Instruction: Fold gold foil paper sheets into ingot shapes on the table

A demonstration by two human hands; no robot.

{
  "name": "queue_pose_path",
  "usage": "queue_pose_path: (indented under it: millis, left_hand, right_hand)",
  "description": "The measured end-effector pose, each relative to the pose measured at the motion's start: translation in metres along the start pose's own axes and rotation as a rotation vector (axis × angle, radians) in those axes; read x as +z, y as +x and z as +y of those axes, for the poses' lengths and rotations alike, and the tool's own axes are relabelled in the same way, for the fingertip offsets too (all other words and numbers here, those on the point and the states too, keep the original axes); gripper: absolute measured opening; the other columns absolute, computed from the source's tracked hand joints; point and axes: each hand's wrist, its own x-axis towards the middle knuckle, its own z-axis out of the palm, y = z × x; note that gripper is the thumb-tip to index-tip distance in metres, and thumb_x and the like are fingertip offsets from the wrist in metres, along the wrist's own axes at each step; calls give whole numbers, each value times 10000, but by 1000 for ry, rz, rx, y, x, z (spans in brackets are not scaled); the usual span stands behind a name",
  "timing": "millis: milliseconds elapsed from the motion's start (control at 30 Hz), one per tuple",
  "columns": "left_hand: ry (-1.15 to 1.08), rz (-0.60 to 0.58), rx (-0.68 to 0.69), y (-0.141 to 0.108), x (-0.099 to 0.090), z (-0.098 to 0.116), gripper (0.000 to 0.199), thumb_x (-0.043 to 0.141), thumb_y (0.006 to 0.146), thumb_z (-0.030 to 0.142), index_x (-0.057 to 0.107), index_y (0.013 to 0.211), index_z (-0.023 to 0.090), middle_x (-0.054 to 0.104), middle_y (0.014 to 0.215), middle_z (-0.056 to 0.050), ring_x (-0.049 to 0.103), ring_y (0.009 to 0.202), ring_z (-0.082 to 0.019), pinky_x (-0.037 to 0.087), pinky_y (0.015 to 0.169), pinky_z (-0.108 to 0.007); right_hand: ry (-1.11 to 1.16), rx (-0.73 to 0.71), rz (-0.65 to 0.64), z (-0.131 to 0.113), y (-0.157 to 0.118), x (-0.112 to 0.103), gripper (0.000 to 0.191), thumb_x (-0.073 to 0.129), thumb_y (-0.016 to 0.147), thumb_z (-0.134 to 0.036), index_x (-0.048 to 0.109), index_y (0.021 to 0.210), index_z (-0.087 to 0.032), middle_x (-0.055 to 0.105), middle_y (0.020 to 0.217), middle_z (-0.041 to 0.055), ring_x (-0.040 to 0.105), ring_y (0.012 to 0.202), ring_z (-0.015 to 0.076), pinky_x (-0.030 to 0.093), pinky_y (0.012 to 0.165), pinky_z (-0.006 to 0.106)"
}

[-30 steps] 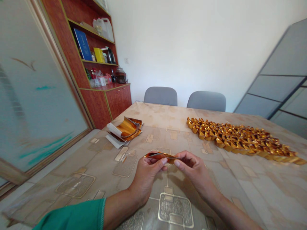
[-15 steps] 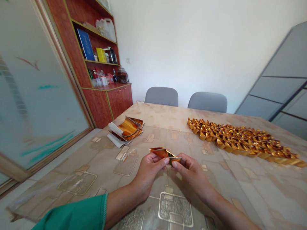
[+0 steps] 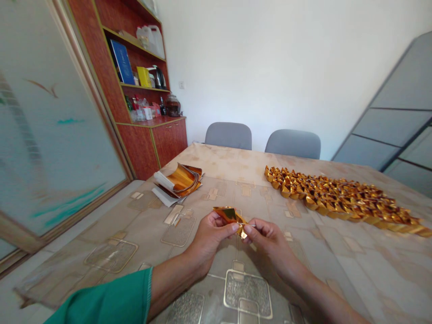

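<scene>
A folded piece of gold foil paper [image 3: 228, 214] is pinched above the table between both hands. My left hand [image 3: 211, 240] grips its left part between thumb and fingers. My right hand [image 3: 270, 245] pinches its lower right corner, where the fingers hide part of the fold. Farther left lies a stack of gold foil sheets on white paper [image 3: 178, 182], its top sheets curling upward. To the right, out of reach of both hands, spread many folded gold ingot shapes [image 3: 340, 201] in dense rows.
A patterned beige table cover [image 3: 189, 288] spans the table. Beyond its far edge stand two grey chairs [image 3: 228, 136]. A red-brown wooden cabinet [image 3: 151, 148] with cluttered shelves is at back left, a frosted glass door [image 3: 57, 135] at left.
The foil has gone from a long, nearly flat strip to a shorter, tighter fold. Both hands have drawn closer around it, and the view has shifted slightly.
</scene>
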Motion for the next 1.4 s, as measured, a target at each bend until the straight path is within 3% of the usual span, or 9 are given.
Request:
queue_pose_path:
  millis: [333,467,533,733,833,933,1100,1233,1400]
  left_hand:
    - [-17,-29,-8,2,0,1,558,849,622,173,531,1080,180,695,819,8,634,752,-125,459,696,-228]
    - [-75,-52,-109,3,-1,3,518,851,604,157,527,1009,174,692,862,-20,636,729,-117,454,645,-203]
    - [-105,-51,-179,3,-2,6,520,847,597,124,535,1010,174,676,855,-12,611,678,-88,434,601,-178]
    - [-186,-111,-330,-2,-3,8,705,834,607,75,479,1201,208,633,846,9,577,625,-61,418,576,-153]
    - [-100,-112,-302,-4,-3,5,803,838,655,159,403,1327,223,641,957,-36,601,678,-90,445,619,-190]
    - [199,-103,-50,-4,-4,4,632,768,765,302,465,1316,230,616,1147,-101,621,782,-153,472,690,-269]
    - [719,-76,491,-7,-4,12,113,661,846,295,735,837,210,608,1220,-91,581,1035,-234,426,876,-314]
    - [682,-208,435,-10,0,12,113,674,829,275,750,803,196,694,774,-47,622,761,-196,446,721,-281]
    - [533,-127,267,-9,4,4,64,718,748,230,731,724,172,702,713,-39,611,668,-174,447,649,-267]
  right_hand:
    - [-98,26,7,8,2,-8,530,498,881,-635,649,632,-192,623,581,26,536,547,161,432,587,290]
    - [-469,-307,132,-10,-4,-14,323,432,976,-413,669,1033,-203,672,869,61,606,831,218,470,768,345]
    - [-626,-524,33,-17,-6,-17,229,530,932,-326,633,1108,-222,645,985,70,576,954,235,464,840,370]
    - [-784,-724,-167,-15,-5,-15,152,548,950,-196,668,1027,-247,650,931,48,557,897,212,449,787,351]
    - [-714,-719,-154,-13,-4,-13,127,557,957,-219,682,950,-243,674,849,34,567,843,207,433,768,355]
    - [-606,-641,-83,-15,-4,-13,96,608,927,-226,691,883,-242,677,805,19,579,811,199,431,754,346]
    - [-407,-401,54,-16,-3,-13,116,691,857,-303,695,775,-221,681,762,22,615,744,194,454,708,327]
    - [-289,-282,53,-16,-3,-11,151,709,824,-344,706,766,-205,680,727,20,604,712,184,460,688,315]
    - [-205,-247,56,-18,-4,-11,173,707,812,-376,666,813,-208,654,760,14,574,727,174,449,678,298]
